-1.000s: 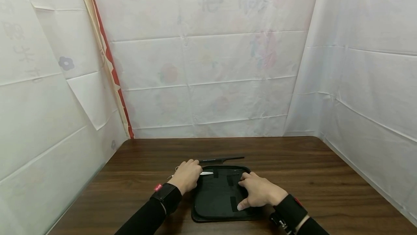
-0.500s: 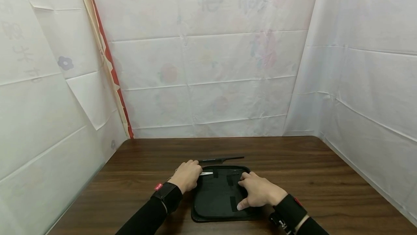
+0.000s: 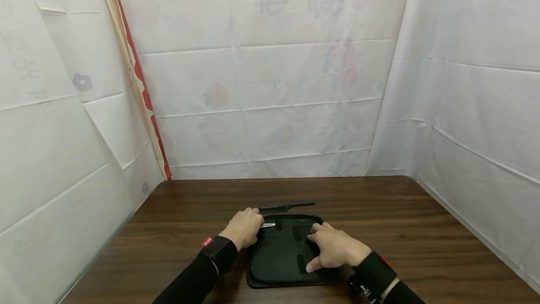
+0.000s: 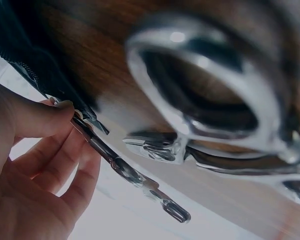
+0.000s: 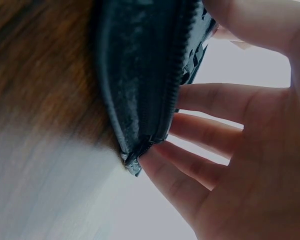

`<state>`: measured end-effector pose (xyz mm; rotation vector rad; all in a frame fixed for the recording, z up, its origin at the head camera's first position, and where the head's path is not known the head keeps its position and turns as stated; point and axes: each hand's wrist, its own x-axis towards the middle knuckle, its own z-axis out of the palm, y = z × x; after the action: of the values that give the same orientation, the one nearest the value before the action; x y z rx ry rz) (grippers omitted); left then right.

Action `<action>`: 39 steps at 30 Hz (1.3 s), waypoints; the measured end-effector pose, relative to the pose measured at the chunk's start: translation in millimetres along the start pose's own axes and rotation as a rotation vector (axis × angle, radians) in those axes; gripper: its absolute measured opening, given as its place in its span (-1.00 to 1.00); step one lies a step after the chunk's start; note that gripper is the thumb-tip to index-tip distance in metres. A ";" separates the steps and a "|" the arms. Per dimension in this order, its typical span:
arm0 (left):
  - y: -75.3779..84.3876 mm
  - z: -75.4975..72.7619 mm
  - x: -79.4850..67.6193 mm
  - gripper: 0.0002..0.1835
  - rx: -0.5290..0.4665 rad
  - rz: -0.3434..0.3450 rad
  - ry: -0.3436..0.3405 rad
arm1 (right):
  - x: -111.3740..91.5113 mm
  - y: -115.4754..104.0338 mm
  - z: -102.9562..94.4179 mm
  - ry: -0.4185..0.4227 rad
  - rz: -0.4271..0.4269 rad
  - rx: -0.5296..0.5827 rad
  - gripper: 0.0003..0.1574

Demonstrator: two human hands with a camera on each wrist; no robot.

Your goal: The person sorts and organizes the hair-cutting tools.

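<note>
A black zippered case (image 3: 282, 257) with dark strap loops on its inner face lies on the table. My left hand (image 3: 242, 228) is at its upper left corner and pinches silver scissors between thumb and fingers. Their blade (image 3: 267, 225) lies over the case and reaches a strap; the left wrist view shows a metal shank (image 4: 120, 165) running out of the fingers. A large silver finger ring (image 4: 205, 75) fills the near part of that view. My right hand (image 3: 337, 248) spreads over the case's right side, its nearly straight fingers touching the zippered edge (image 5: 160, 100).
A black tail comb (image 3: 282, 208) lies just beyond the case. The brown wooden table (image 3: 422, 248) extends around it. White printed sheets (image 3: 270, 84) hang behind and along both sides.
The left hand has shifted slightly right toward the case with the scissors, and their finger rings have gone out of sight in the head view. The right hand stays in place.
</note>
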<state>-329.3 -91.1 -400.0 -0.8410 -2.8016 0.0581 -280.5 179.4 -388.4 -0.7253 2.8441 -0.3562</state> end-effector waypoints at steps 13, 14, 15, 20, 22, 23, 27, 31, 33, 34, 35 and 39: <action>1.4 0.1 4.7 -0.86 -0.017 0.003 0.002 | 0.8 -0.8 1.2 -0.004 -0.002 -0.002 -0.05; 1.4 0.0 4.9 -0.86 -0.017 0.003 0.000 | 0.9 -0.9 0.9 -0.005 -0.003 -0.001 -0.05; 1.4 0.1 5.2 -0.86 -0.018 0.002 0.000 | 1.0 -0.8 0.9 -0.004 -0.003 0.000 -0.05; 0.8 -0.3 6.9 -0.86 -0.011 0.003 -0.008 | 0.1 -0.5 -0.5 -0.004 -0.002 0.004 -0.05; 0.5 -0.7 7.6 -0.86 -0.005 0.001 -0.015 | -0.2 -0.8 -0.9 -0.005 -0.001 0.003 -0.05; 0.4 -0.7 8.1 -0.86 -0.003 0.000 -0.020 | -0.2 -0.9 -0.8 -0.006 -0.002 0.004 -0.05; 0.6 -0.1 9.3 -0.84 0.002 -0.010 -0.034 | -0.1 -2.2 -0.3 -0.003 -0.003 0.001 -0.05; 1.4 1.6 10.0 -0.83 0.018 -0.014 -0.036 | 0.1 -2.6 0.0 0.002 -0.006 -0.008 -0.05; 1.6 2.4 10.3 -0.83 0.028 -0.010 -0.031 | -0.3 -2.8 -0.5 0.003 -0.005 -0.012 -0.05; 1.9 2.3 10.3 -0.83 0.030 -0.007 -0.029 | -0.2 -2.5 -0.5 0.003 -0.006 -0.014 -0.05; 2.0 2.4 10.4 -0.84 0.031 -0.004 -0.030 | -0.2 -2.1 -0.3 0.003 -0.007 -0.014 -0.05; 2.4 1.6 11.3 -0.85 0.026 0.009 -0.023 | -0.5 -0.3 0.3 0.003 -0.011 -0.011 -0.05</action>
<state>-337.5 -82.8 -399.6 -0.8525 -2.8120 0.1061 -279.9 179.3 -388.5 -0.7428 2.8486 -0.3434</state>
